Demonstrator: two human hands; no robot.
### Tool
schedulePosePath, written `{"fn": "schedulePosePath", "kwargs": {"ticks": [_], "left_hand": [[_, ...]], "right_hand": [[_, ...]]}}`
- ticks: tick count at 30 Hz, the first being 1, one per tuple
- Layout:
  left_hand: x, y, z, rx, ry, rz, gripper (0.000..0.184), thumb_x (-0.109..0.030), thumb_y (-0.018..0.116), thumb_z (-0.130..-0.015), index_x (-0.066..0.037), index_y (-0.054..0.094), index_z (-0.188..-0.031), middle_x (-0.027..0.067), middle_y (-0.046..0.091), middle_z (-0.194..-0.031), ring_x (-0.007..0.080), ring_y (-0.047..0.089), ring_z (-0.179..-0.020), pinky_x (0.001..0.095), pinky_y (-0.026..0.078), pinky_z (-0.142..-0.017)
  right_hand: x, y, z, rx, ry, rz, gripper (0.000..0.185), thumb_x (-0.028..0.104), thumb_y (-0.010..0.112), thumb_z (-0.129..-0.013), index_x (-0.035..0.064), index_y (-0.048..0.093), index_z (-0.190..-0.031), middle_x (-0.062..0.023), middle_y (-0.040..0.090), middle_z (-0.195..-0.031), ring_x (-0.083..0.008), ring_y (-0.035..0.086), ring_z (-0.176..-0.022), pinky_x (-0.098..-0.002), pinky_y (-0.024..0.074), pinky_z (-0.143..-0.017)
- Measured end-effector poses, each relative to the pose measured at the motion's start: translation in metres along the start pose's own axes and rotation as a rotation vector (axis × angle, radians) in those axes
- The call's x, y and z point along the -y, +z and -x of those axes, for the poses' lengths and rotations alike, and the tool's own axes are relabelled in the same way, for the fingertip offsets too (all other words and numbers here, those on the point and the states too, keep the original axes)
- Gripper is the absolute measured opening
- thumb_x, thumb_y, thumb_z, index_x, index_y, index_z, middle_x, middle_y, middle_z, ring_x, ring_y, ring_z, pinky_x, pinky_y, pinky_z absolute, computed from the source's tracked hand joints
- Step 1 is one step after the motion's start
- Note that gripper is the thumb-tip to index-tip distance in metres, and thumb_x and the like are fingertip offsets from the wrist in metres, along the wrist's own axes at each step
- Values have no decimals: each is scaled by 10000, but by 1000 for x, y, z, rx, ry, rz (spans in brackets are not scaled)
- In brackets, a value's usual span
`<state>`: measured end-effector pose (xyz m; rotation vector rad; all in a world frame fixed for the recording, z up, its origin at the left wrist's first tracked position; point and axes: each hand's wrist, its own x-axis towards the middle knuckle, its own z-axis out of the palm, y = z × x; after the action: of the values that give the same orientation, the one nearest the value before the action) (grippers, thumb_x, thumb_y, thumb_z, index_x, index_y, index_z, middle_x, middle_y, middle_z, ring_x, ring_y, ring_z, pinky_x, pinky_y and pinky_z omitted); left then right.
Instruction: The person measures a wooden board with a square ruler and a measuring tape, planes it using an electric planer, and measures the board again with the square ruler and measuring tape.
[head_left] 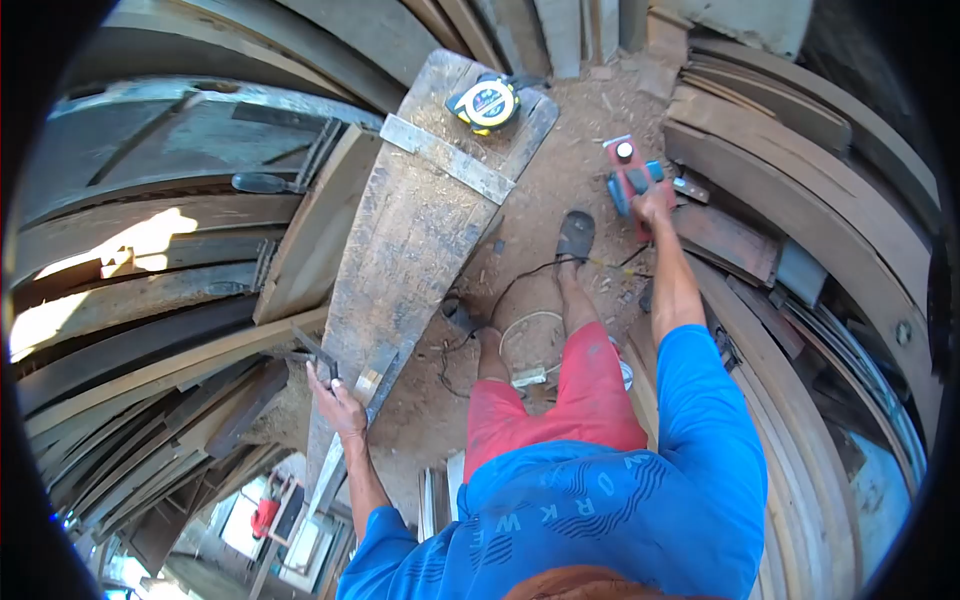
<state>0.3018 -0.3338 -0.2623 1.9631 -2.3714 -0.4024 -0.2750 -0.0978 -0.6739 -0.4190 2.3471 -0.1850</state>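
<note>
My right hand point(655, 205) is closed round the handle of a red and blue electric hand planer point(630, 178), held out over the dirt floor to the right of the bench. My left hand point(342, 408) is at the near left end of the worn wooden bench point(400, 235), its fingers bent round a dark angled metal tool point(322, 352) whose exact kind I cannot make out. Beside that hand, a small pale wood block point(368, 382) lies on the bench. A yellow and black tape measure point(487, 104) rests at the bench's far end, beyond a crosswise wooden strip point(447, 160).
Stacked boards point(790, 190) line the right side, and more planks point(150, 215) lean at the left. A dark power cord point(515, 280) loops over the floor around my feet. Sawdust and shavings cover the ground point(590, 110). A person in red point(264, 515) is in the background.
</note>
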Motion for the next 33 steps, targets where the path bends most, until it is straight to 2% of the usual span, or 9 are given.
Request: {"fn": "schedulePosePath", "kwargs": {"ticks": [5,8,14,17,23,25,28,29,33], "left_hand": [[11,2,-2,23,-108,-2,765,-485,395,-990,33,327,-1549,142,601,-865,269,591,-829,405,458,-805],[13,3,0,41,-152,-6,855,-597,368,-985,40,318,-1554,125,582,-837,252,580,-846,408,442,-844],[2,2,-3,48,-161,5,845,-572,382,-983,50,310,-1551,132,586,-842,257,582,-860,416,438,-862],[-5,-1,-6,37,-136,-1,781,-458,410,-969,53,303,-1549,149,599,-849,278,584,-802,414,456,-793],[-6,-11,-7,21,-119,54,732,-310,476,-927,55,308,-1540,197,626,-923,340,601,-785,445,478,-752],[10,-5,-1,4,-132,70,714,-284,490,-922,53,322,-1529,264,627,-1160,403,637,-988,468,500,-897],[9,-6,-3,-40,-146,135,692,-246,526,-913,43,343,-1515,297,592,-1299,437,623,-1129,482,489,-988],[7,-9,-1,-25,-218,199,685,-227,545,-907,38,353,-1509,301,585,-1321,450,613,-1159,489,484,-1007],[20,-5,6,-153,-154,214,733,-270,637,-895,5,356,-1513,278,613,-1261,449,625,-1089,524,491,-961]], "right_hand": [[-50,51,-80,23,-76,25,431,126,611,-702,-61,666,-1087,-289,713,-1009,-420,700,-972,-480,552,-850],[-50,62,-90,96,59,171,511,185,647,-739,-21,633,-1207,-323,685,-1091,-461,671,-1064,-519,535,-901],[-29,48,-70,167,149,373,442,317,666,-860,37,676,-1201,-284,690,-1144,-447,659,-1109,-496,526,-949],[-24,33,-54,-4,-60,156,353,303,627,-903,35,702,-1120,-268,697,-1137,-433,663,-1105,-490,519,-938],[141,-114,115,-164,-223,-346,189,193,661,-933,19,665,-1004,-123,667,-775,-304,680,-755,-412,529,-768],[222,-172,185,-172,-278,-493,278,160,713,-895,19,638,-1123,-131,655,-919,-318,662,-909,-416,513,-868],[321,-219,226,-475,-964,-139,518,194,769,-844,40,575,-1299,-193,583,-1236,-363,569,-1161,-453,446,-1012],[342,-220,225,-404,-921,38,654,257,775,-830,101,522,-1413,-213,438,-1447,-405,441,-1309,-486,367,-1108],[392,-191,188,-182,-883,440,702,353,755,-837,233,492,-1476,-203,412,-1520,-423,465,-1310,-499,402,-1092]]}}
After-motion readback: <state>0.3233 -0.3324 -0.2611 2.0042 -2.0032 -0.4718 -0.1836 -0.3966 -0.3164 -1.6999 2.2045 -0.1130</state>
